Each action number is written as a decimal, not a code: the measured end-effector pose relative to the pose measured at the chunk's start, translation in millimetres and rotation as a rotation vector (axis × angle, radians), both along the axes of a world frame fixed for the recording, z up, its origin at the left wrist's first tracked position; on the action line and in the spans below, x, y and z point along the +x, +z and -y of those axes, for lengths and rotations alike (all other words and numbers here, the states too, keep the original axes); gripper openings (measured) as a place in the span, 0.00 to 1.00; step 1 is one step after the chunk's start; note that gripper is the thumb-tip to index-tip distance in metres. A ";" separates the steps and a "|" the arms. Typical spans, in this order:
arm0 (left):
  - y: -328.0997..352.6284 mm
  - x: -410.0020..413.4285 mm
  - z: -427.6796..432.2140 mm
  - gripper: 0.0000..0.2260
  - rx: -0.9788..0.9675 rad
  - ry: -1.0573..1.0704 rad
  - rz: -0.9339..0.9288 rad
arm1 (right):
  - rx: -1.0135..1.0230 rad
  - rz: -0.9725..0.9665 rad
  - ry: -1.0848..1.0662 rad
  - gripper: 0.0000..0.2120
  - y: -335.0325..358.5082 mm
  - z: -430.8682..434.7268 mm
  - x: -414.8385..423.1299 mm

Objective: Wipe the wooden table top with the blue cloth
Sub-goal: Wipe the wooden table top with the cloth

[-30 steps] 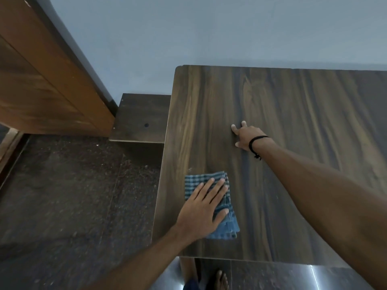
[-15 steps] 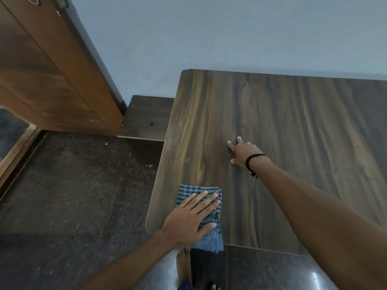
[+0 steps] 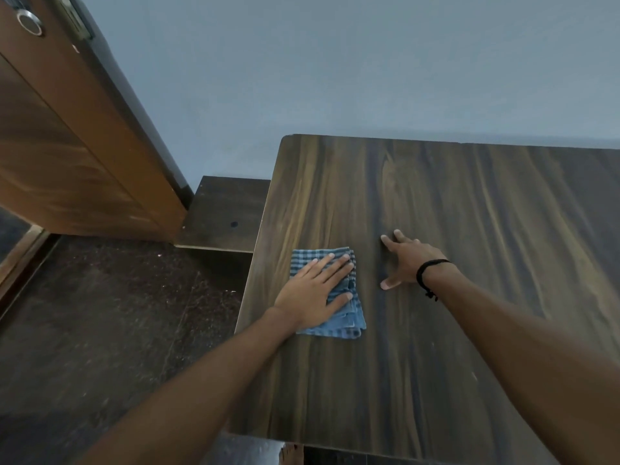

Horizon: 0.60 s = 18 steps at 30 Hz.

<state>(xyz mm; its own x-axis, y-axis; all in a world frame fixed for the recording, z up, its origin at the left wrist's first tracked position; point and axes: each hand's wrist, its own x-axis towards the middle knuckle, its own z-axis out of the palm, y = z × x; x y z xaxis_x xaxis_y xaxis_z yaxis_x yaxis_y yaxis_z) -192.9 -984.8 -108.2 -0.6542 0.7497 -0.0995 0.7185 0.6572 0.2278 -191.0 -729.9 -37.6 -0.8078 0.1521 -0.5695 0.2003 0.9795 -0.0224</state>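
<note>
- Left hand: flat, palm down on the cloth, fingers straight and slightly fanned, thumb out to the near side. It presses on the cloth and nothing is curled round it.
- Cloth: blue, checked on the far part and plainer blue on the near part, folded into a rough rectangle with several layers showing along its right edge. It lies flat on the tabletop, near the left edge and about midway between the near and far edges. The hand covers most of its left half.
- Right hand: palm down on bare wood just right of the cloth, not touching it. Fingers are spread and pointing far-left, thumb out toward the near side; it holds nothing.
- Black band on the right wrist, with a small knot or tag hanging at the near side.
- Both forearms come in from the near edge, the left one crossing the tabletop's left edge.
- Tabletop: dark wood grain with lighter streaks; its far edge is against the wall.
- Wall: plain pale blue-grey.
- Left of the tabletop: a lower dark ledge with a small round hole, then a brown wooden door with a round metal fitting at top left.
- Floor: dark speckled stone.
</note>
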 end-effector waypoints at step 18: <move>0.5 -297.4 -90.5 0.31 0.013 0.153 -0.007 | 0.072 0.016 0.034 0.55 2.6 -19.2 -208.7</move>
